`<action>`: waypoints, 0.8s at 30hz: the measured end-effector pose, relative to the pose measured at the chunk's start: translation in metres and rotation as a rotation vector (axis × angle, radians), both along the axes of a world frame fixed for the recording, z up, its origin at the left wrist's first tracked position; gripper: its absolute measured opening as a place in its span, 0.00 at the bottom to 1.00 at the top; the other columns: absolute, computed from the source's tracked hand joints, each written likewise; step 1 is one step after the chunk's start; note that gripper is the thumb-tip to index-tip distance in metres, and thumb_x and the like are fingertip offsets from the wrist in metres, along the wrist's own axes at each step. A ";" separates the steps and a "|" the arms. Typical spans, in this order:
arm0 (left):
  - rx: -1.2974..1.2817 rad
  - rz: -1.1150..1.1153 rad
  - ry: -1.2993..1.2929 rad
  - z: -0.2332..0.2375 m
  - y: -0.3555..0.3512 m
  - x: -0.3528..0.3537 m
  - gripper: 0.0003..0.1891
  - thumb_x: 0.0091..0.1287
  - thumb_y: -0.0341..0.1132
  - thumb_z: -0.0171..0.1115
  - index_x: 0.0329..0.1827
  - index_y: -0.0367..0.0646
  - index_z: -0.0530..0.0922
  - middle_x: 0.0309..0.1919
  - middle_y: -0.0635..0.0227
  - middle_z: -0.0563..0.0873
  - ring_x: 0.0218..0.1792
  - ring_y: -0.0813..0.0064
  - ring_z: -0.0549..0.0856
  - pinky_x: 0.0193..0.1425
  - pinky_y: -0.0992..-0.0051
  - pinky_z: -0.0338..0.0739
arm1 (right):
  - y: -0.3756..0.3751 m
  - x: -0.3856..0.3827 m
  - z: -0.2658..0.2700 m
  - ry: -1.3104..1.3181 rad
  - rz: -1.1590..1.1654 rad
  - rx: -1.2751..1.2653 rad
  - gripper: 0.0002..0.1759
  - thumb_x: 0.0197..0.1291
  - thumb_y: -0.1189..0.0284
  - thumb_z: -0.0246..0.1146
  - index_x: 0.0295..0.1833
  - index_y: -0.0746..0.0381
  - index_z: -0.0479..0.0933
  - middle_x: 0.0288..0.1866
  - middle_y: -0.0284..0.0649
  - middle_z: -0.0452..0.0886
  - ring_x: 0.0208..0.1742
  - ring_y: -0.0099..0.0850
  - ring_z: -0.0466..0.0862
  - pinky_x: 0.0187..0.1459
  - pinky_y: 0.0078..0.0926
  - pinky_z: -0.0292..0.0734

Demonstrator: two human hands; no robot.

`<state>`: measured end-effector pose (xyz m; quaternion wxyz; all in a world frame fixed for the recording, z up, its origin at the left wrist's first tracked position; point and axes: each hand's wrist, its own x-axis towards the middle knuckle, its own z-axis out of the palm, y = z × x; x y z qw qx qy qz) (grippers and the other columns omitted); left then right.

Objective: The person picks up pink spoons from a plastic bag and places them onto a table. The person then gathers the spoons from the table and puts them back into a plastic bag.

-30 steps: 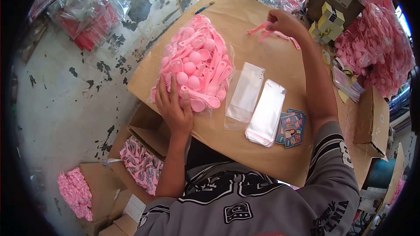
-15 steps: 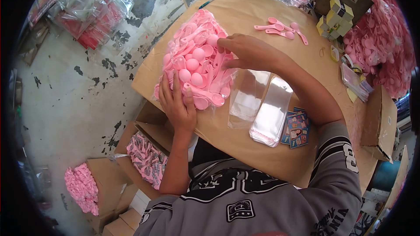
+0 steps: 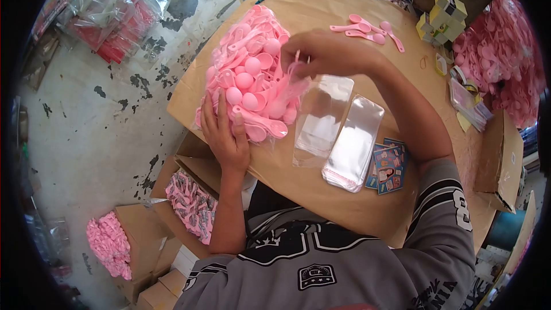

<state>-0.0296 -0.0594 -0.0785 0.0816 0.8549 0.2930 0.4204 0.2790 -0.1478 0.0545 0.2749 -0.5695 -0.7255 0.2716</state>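
While hands (image 3: pixel 226 140) flank spoons (image 3: pixel 244 80), table edge (image 3: pixel 179 104) (near)

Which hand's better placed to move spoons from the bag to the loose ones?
Probably the right hand: it's by the bag, nearer the loose spoons; the left hand rests on the bag's opposite side.

A white 8 (image 3: pixel 462 210) stands on the right sleeve (image 3: pixel 433 209), and black lettering (image 3: pixel 441 295) below it is unclear.

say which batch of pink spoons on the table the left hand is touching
The big bagged pile: the left hand rests against its near side, while the loose spoons lie apart.
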 end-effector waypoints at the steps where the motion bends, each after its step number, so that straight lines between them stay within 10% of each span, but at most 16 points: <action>1: -0.001 -0.004 0.003 0.001 -0.001 0.000 0.31 0.90 0.50 0.51 0.89 0.45 0.73 0.87 0.44 0.70 0.85 0.39 0.69 0.89 0.42 0.59 | 0.000 0.005 0.004 0.066 -0.025 -0.025 0.09 0.75 0.72 0.71 0.53 0.67 0.85 0.47 0.40 0.89 0.46 0.28 0.90 0.47 0.31 0.87; 9: 0.015 -0.018 0.011 0.001 0.001 -0.001 0.31 0.90 0.50 0.50 0.89 0.44 0.72 0.86 0.43 0.70 0.86 0.38 0.68 0.90 0.42 0.57 | -0.028 0.081 0.041 0.139 -0.442 0.201 0.11 0.79 0.65 0.70 0.55 0.62 0.85 0.41 0.31 0.87 0.38 0.19 0.85 0.38 0.23 0.80; 19: 0.032 -0.024 0.001 -0.001 0.001 -0.001 0.31 0.91 0.50 0.49 0.89 0.44 0.72 0.86 0.44 0.70 0.86 0.40 0.68 0.90 0.42 0.57 | -0.030 0.142 0.005 -0.936 -0.973 0.380 0.12 0.66 0.71 0.72 0.49 0.67 0.89 0.50 0.50 0.95 0.54 0.50 0.94 0.55 0.46 0.87; 24: 0.038 -0.011 0.015 0.001 0.000 0.000 0.31 0.91 0.50 0.49 0.89 0.45 0.72 0.86 0.44 0.70 0.86 0.41 0.69 0.90 0.43 0.57 | -0.020 0.064 0.027 -0.236 -0.306 0.331 0.13 0.75 0.67 0.73 0.55 0.65 0.88 0.50 0.42 0.94 0.52 0.34 0.93 0.54 0.37 0.87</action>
